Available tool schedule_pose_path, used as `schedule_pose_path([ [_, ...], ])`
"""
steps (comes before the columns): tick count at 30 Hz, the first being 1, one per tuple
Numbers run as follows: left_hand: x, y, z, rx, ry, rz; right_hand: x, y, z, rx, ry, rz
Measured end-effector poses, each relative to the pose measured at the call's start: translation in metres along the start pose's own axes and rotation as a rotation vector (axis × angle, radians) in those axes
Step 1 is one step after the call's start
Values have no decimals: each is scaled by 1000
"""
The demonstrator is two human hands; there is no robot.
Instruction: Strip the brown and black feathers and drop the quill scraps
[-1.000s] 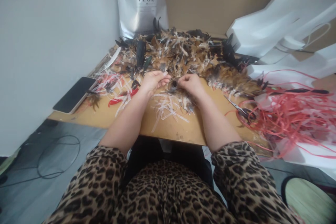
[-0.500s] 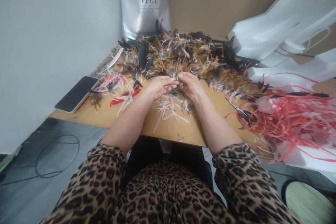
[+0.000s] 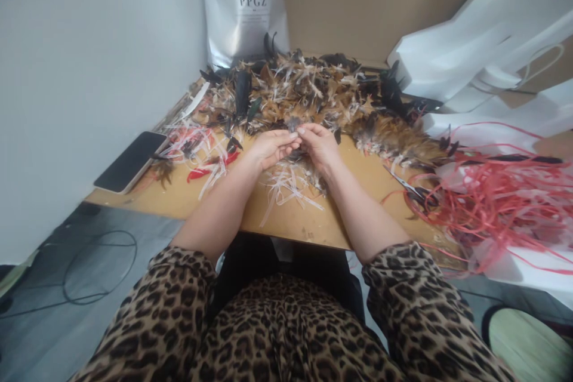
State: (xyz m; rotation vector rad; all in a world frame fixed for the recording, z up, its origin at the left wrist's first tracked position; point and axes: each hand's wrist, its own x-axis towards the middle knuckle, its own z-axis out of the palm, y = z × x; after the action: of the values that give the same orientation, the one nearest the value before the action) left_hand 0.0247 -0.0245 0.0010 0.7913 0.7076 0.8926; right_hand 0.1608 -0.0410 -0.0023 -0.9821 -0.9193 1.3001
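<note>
A: Left hand (image 3: 277, 147), quick?
B: Thumb and fingers pinched narrow on a grey feather tuft (image 3: 293, 123). Fluff pokes out just past the fingertips, far side. The base is hidden by the fingers.
A: Right hand (image 3: 319, 143)?
B: Narrow pinch too, fingertips meeting the left ones, at the tuft's right side. Can't tell what's between them, too small.
A: So the tuft sits where?
B: At the meeting point of both hands, in front of the near edge of the big feather pile (image 3: 308, 89), brown with black bits.
A: Nearer the body?
B: White strips (image 3: 286, 186), loose on the wooden table (image 3: 286, 224), just below the hands. More feathers beside them, partly behind the right wrist.
A: Left side?
B: Phone (image 3: 131, 161) at the table edge, screen dark; red feather (image 3: 206, 172) between it and the hands.
A: Right?
B: Scissors (image 3: 409, 187), then a tangle of red strings (image 3: 514, 197) just beside. Silver bag (image 3: 245, 18) upright behind the pile.
</note>
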Motion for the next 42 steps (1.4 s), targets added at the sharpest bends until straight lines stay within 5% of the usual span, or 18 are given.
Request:
schedule_pose_path([
  [9, 1, 4, -2, 6, 74, 42, 1, -15, -13, -162, 23, -48],
  [16, 0, 4, -1, 18, 85, 52, -6, -29, -21, -555, -213, -14],
  [19, 0, 4, -1, 24, 82, 53, -6, -24, -19, -638, -181, -59],
  [27, 0, 5, -2, 17, 87, 57, 3, -23, -18, -34, -52, 98],
  [42, 2, -1, -4, 58, 19, 34, 0, -10, -4, 21, -35, 68],
])
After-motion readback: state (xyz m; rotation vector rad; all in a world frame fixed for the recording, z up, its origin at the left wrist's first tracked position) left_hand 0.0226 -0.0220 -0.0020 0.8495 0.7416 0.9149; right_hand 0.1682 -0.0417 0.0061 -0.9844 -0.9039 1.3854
